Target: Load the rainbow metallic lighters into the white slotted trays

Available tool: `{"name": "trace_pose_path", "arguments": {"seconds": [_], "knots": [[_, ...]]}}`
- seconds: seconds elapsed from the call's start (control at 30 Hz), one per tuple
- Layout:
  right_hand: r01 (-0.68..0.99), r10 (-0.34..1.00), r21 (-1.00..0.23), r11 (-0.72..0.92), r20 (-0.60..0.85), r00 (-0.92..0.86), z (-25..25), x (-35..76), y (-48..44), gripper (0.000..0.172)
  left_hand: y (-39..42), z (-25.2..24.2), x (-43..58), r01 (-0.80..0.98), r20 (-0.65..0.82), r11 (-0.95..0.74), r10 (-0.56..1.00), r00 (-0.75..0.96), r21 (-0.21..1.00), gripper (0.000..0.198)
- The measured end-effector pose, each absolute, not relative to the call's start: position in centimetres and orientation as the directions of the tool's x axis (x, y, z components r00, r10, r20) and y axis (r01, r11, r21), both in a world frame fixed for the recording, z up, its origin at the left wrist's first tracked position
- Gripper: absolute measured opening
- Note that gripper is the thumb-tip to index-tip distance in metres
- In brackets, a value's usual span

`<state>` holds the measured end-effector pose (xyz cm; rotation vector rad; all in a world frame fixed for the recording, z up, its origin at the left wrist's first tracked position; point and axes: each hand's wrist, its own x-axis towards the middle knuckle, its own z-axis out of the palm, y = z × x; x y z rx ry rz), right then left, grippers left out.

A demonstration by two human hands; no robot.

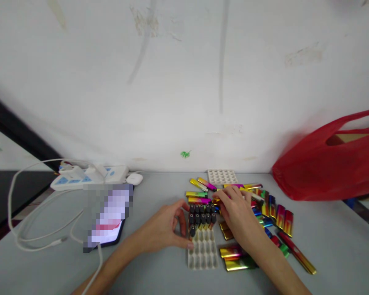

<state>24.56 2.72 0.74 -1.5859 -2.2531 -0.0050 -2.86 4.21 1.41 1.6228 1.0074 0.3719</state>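
A pale moulded tray (pixel 203 256) with rows of hollows lies in front of me. Slim pieces with black, holed ends (pixel 202 217) stand upright in its far rows, while the nearer hollows hold nothing. Along the tray's left side is my left hand (pixel 162 229), thumb and forefinger spread apart, the thumb at the edge and the forefinger beside the black ends. To the right, my right hand (pixel 238 215) reaches over a loose pile of shiny, flat metallic tubes (pixel 281 217). Its fingers curl down at a gold tube (pixel 216 201); the palm hides part of the pile.
A second pale tray (pixel 222 176) lies against the wall. A red bag (pixel 332 159) stands at the right. On the left are a white power strip (pixel 112 175), a phone (pixel 112 221) with a blurred screen, and a looped white cable (pixel 10 200) crossing near my left forearm.
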Motion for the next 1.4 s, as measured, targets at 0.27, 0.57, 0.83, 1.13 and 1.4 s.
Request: {"name": "trace_pose_path", "arguments": {"seconds": [0.27,0.57,0.83,1.13,1.4], "knots": [[0.883,0.887,-0.221,0.415,0.314,-0.338,0.8,24.6,2.9,0.041,4.1,1.2,-2.9,0.408,-0.267,0.009,0.769,0.581,0.913,0.076],[0.826,0.832,-0.323,0.462,0.481,-0.277,1.4,24.1,2.8,0.019,4.2,1.2,-2.9,0.391,-0.254,0.006,0.769,0.586,0.92,0.077],[0.497,0.944,-0.841,0.213,0.309,0.119,2.7,23.7,2.3,0.024,4.1,1.3,-2.8,0.394,-0.272,0.028,0.769,0.579,0.919,0.078],[-0.167,0.981,-0.981,-0.098,-0.123,0.15,3.4,24.1,2.9,0.057,4.1,1.3,-2.8,0.386,-0.265,0.027,0.772,0.578,0.922,0.077],[-0.453,0.966,-0.87,-0.192,-0.25,0.071,3.8,23.9,2.7,0.041,4.1,1.4,-2.8,0.404,-0.283,0.037,0.771,0.571,0.914,0.076]]}}
